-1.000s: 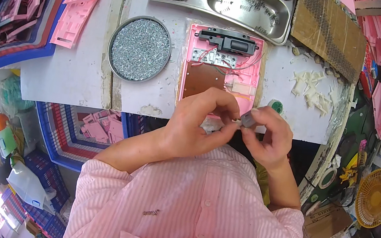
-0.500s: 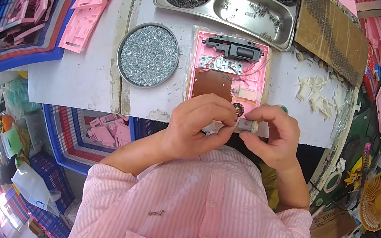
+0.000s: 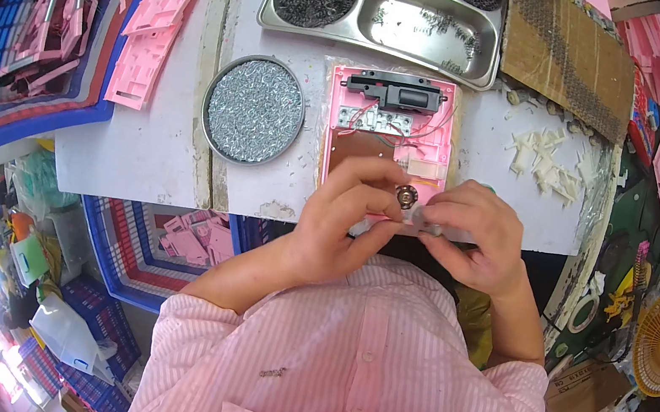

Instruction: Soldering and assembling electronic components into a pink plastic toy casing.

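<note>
At the near edge of the table, my right hand (image 3: 475, 234) pinches a small grey motor-like part (image 3: 420, 217), mostly covered by its fingers. My left hand (image 3: 345, 218) is beside it with thumb and forefinger closed together; what they hold is too small or hidden to name. Just beyond the fingertips lies a pink plastic housing (image 3: 329, 133). It carries a black module (image 3: 394, 91), a metal plate (image 3: 373, 120), a brown board (image 3: 356, 148), thin wires, a white block (image 3: 426, 169) and a round dark wheel (image 3: 406, 197). My left hand partly hides the board.
A round dish of small metal pins (image 3: 254, 109) stands left of the housing. Behind is a steel compartment tray (image 3: 354, 42) with dark springs. Cardboard (image 3: 571, 50) and white plastic pieces (image 3: 554, 164) lie to the right. Pink panels (image 3: 148, 51) and a blue-rimmed crate (image 3: 99, 236) are leftward.
My right fingers have closed further over the grey part, which now shows less of itself. Both hands stay close together. The table scene has shifted slightly in the view.
</note>
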The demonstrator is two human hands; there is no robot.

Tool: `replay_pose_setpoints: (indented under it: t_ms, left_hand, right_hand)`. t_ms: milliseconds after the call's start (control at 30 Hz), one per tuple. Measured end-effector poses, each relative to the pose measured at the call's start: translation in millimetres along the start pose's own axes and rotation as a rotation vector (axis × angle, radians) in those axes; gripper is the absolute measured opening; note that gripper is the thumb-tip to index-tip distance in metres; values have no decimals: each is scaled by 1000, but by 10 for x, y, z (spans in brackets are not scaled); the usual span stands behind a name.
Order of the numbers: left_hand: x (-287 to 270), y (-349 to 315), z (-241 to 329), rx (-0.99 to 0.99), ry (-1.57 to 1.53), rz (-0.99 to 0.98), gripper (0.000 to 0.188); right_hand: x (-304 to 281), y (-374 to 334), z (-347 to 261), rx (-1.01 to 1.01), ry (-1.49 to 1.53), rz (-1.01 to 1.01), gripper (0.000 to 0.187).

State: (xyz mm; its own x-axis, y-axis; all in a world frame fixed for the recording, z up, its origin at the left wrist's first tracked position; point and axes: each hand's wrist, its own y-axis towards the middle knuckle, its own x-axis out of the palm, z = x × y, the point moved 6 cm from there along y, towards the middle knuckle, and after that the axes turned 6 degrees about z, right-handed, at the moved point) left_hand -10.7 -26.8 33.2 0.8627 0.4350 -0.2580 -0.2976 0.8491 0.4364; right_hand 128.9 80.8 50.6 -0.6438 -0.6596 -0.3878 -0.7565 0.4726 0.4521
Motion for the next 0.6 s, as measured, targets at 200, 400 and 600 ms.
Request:
replay_pose_setpoints:
  t_ms: [200, 400, 600]
  left_hand:
    - [89, 564, -229, 60, 558, -57, 26]
    - [380, 675, -256, 109, 917, -141, 17]
    - [334, 634, -338, 271, 827, -100, 11]
  right_hand:
    - [-419, -203, 194, 107, -79, 174, 32]
    - [-536, -337, 163, 141, -122, 236, 33]
    - [-558, -306, 200, 172, -194, 259, 33]
